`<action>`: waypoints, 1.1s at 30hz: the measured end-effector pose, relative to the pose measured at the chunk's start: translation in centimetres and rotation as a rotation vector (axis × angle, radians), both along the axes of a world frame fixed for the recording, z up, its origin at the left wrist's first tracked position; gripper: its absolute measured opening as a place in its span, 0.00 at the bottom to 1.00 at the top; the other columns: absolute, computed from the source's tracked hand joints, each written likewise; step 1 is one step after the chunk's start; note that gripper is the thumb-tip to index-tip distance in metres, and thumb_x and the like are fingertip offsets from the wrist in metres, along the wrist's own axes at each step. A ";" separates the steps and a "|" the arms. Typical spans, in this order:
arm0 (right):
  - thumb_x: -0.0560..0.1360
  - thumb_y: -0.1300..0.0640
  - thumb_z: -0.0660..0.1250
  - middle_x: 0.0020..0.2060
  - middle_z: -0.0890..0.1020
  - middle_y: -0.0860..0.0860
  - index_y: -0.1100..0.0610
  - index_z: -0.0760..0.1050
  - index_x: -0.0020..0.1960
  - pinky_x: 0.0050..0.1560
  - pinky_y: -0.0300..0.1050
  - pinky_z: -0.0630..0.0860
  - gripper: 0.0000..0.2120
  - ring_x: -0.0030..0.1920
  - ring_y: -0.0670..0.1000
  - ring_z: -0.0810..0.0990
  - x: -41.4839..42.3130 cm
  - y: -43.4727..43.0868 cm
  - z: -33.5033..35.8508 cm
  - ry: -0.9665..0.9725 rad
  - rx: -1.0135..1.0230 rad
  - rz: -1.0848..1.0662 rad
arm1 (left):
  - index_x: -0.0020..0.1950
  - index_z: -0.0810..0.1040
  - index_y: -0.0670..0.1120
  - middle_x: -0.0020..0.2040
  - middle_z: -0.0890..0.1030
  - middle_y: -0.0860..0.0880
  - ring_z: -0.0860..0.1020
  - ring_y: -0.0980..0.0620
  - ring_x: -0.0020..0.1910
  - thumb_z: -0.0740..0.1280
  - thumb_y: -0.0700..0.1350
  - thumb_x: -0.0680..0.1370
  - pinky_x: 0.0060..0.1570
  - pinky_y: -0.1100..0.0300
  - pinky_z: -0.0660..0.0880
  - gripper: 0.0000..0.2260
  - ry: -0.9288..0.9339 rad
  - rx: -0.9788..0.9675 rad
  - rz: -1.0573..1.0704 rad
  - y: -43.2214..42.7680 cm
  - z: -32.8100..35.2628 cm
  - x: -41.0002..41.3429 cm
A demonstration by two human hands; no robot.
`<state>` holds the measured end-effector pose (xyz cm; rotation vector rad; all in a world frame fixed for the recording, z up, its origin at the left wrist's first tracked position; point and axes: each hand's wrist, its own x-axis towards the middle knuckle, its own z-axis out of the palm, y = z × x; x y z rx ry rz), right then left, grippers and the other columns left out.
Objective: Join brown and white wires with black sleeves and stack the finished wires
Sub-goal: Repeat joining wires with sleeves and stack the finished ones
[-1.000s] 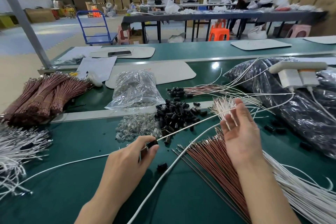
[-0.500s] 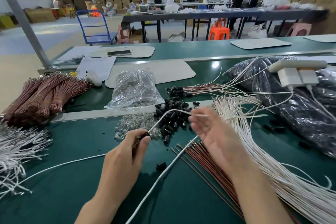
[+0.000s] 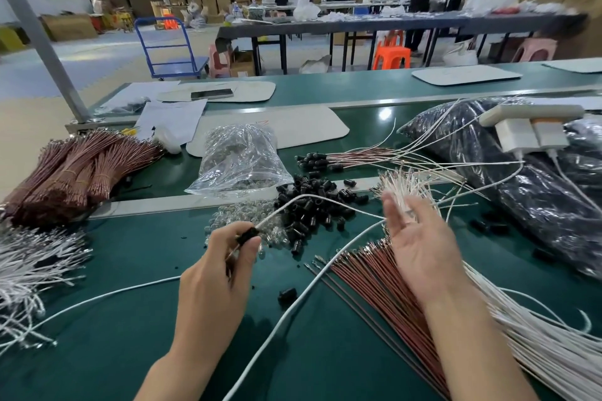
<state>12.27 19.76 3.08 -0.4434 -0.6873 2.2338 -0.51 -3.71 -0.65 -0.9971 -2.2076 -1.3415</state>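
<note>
My left hand pinches a black sleeve with a white wire running out of it in an arc toward my right hand. My right hand is spread, palm up, fingers straight, over the loose brown wires and white wires. The wire passes by its fingers; I cannot tell whether they touch it. A pile of black sleeves lies just beyond both hands. Finished joined wires lie stacked behind that pile. One stray sleeve rests on the green mat.
Bundled brown wires and loose white wires lie at the left. A clear bag of small parts stands mid-table, and a black plastic bag with a white power strip fills the right. A long white cable crosses the mat.
My right hand rose from the wire pile with a white wire, moved left toward my left hand, then swung back right and opened. The wire now arcs from the sleeve my left hand holds.
</note>
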 end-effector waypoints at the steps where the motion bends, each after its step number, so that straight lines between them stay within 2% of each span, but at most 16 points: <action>1: 0.76 0.66 0.68 0.66 0.74 0.66 0.66 0.70 0.64 0.48 0.38 0.81 0.17 0.48 0.51 0.85 -0.5 -0.6 -0.1 -0.086 0.055 0.025 | 0.58 0.71 0.59 0.42 0.80 0.57 0.77 0.53 0.34 0.65 0.54 0.81 0.33 0.63 0.72 0.07 -0.017 0.007 0.010 0.0 -0.2 -0.1; 2: 0.78 0.66 0.66 0.67 0.74 0.64 0.62 0.67 0.68 0.47 0.40 0.81 0.20 0.47 0.51 0.86 -1.1 -1.1 -0.2 -0.164 0.141 0.005 | 0.57 0.71 0.60 0.42 0.80 0.58 0.76 0.53 0.33 0.64 0.54 0.81 0.33 0.63 0.72 0.06 -0.029 0.012 0.021 0.0 -0.3 -0.2; 3: 0.79 0.66 0.65 0.70 0.71 0.59 0.55 0.60 0.78 0.47 0.40 0.82 0.30 0.47 0.51 0.86 -1.5 -1.6 -0.3 -0.258 0.263 -0.069 | 0.57 0.71 0.61 0.43 0.79 0.59 0.76 0.54 0.33 0.64 0.54 0.81 0.32 0.63 0.71 0.06 -0.046 0.021 0.032 -0.1 -0.4 -0.4; 5: 0.80 0.62 0.63 0.76 0.61 0.45 0.42 0.52 0.80 0.45 0.34 0.80 0.35 0.49 0.46 0.84 -1.9 -2.9 -0.4 -0.448 0.593 -0.310 | 0.57 0.71 0.63 0.45 0.79 0.63 0.76 0.55 0.34 0.64 0.55 0.81 0.32 0.64 0.71 0.05 -0.094 0.056 0.058 -0.2 -0.4 -0.8; 6: 0.79 0.60 0.62 0.77 0.57 0.40 0.40 0.52 0.80 0.45 0.30 0.78 0.35 0.52 0.43 0.82 -2.0 -3.7 -0.5 -0.501 0.754 -0.432 | 0.57 0.72 0.64 0.46 0.79 0.65 0.77 0.56 0.35 0.63 0.56 0.81 0.33 0.64 0.71 0.05 -0.121 0.077 0.073 -0.2 -0.3 -1.0; 8: 0.79 0.61 0.61 0.78 0.52 0.39 0.42 0.57 0.79 0.46 0.30 0.77 0.33 0.59 0.40 0.77 -2.0 -5.0 -1.0 -0.511 1.004 -0.605 | 0.55 0.72 0.65 0.47 0.80 0.66 0.77 0.56 0.36 0.63 0.57 0.81 0.34 0.65 0.72 0.04 -0.163 0.108 0.084 -0.2 -0.4 -1.4; 10: 0.79 0.65 0.62 0.76 0.60 0.46 0.49 0.68 0.73 0.48 0.30 0.76 0.25 0.61 0.41 0.76 -2.5 -5.8 -1.5 -0.490 1.190 -0.615 | 0.54 0.71 0.67 0.47 0.80 0.66 0.78 0.57 0.38 0.62 0.58 0.81 0.36 0.67 0.72 0.04 -0.188 0.108 0.074 -0.2 -0.6 -1.5; 12: 0.79 0.63 0.61 0.61 0.77 0.42 0.52 0.77 0.62 0.43 0.30 0.76 0.15 0.52 0.41 0.80 -2.8 -6.4 -1.9 -0.462 1.298 -0.359 | 0.55 0.71 0.68 0.47 0.80 0.66 0.80 0.59 0.41 0.62 0.57 0.81 0.38 0.67 0.72 0.05 -0.216 0.097 0.050 -0.1 -0.7 -1.4; 14: 0.81 0.60 0.62 0.48 0.83 0.40 0.50 0.81 0.58 0.39 0.36 0.79 0.12 0.43 0.42 0.83 -3.0 -7.3 -2.2 -0.494 1.227 0.092 | 0.57 0.72 0.67 0.47 0.81 0.65 0.81 0.60 0.43 0.62 0.57 0.81 0.39 0.64 0.73 0.06 -0.217 0.080 0.010 0.0 -0.7 -1.2; 15: 0.82 0.58 0.62 0.47 0.85 0.41 0.48 0.82 0.58 0.41 0.40 0.81 0.12 0.43 0.43 0.84 -3.2 -7.8 -2.4 -0.521 1.167 0.264 | 0.58 0.72 0.67 0.48 0.81 0.65 0.81 0.60 0.43 0.62 0.57 0.81 0.39 0.62 0.74 0.07 -0.200 0.067 -0.016 0.1 -0.7 -1.1; 19: 0.80 0.51 0.67 0.48 0.87 0.48 0.49 0.81 0.60 0.44 0.40 0.80 0.10 0.46 0.47 0.85 -3.9 -9.1 -2.5 -0.372 0.865 0.472 | 0.62 0.74 0.65 0.49 0.81 0.66 0.81 0.61 0.40 0.62 0.57 0.81 0.39 0.67 0.75 0.10 -0.109 0.004 -0.166 0.3 -0.4 -0.1; 21: 0.77 0.49 0.69 0.45 0.86 0.49 0.52 0.82 0.60 0.42 0.38 0.79 0.14 0.46 0.47 0.84 -3.9 -9.2 -2.0 -0.266 0.741 0.479 | 0.63 0.75 0.65 0.50 0.81 0.69 0.81 0.66 0.41 0.63 0.54 0.82 0.40 0.74 0.73 0.11 -0.068 -0.015 -0.232 0.5 -0.3 0.4; 24: 0.76 0.51 0.70 0.43 0.86 0.49 0.50 0.83 0.60 0.41 0.39 0.78 0.14 0.44 0.47 0.83 -3.7 -9.2 -1.6 -0.242 0.759 0.420 | 0.64 0.77 0.60 0.47 0.79 0.71 0.78 0.69 0.40 0.65 0.47 0.82 0.42 0.77 0.70 0.13 -0.034 0.002 -0.240 0.6 -0.3 0.4; 28: 0.77 0.55 0.71 0.45 0.86 0.50 0.46 0.84 0.57 0.43 0.39 0.78 0.10 0.46 0.46 0.83 -3.7 -9.1 -1.6 -0.236 0.803 0.295 | 0.67 0.75 0.64 0.49 0.80 0.68 0.80 0.65 0.41 0.63 0.55 0.83 0.41 0.74 0.72 0.13 -0.036 0.005 -0.222 0.8 -0.3 0.6; 31: 0.76 0.52 0.70 0.48 0.86 0.50 0.47 0.84 0.55 0.45 0.40 0.81 0.09 0.47 0.48 0.84 -3.3 -8.0 -0.7 -0.217 0.797 0.180 | 0.70 0.71 0.65 0.53 0.81 0.65 0.82 0.63 0.50 0.60 0.58 0.83 0.47 0.72 0.74 0.15 -0.039 -0.013 -0.176 0.8 -0.1 0.8; 33: 0.77 0.51 0.69 0.50 0.86 0.47 0.47 0.83 0.56 0.46 0.40 0.81 0.09 0.49 0.47 0.84 -2.7 -6.7 0.0 -0.239 0.821 -0.011 | 0.68 0.72 0.63 0.55 0.79 0.65 0.80 0.61 0.56 0.60 0.55 0.84 0.53 0.69 0.74 0.12 -0.057 -0.003 -0.159 0.8 0.2 0.6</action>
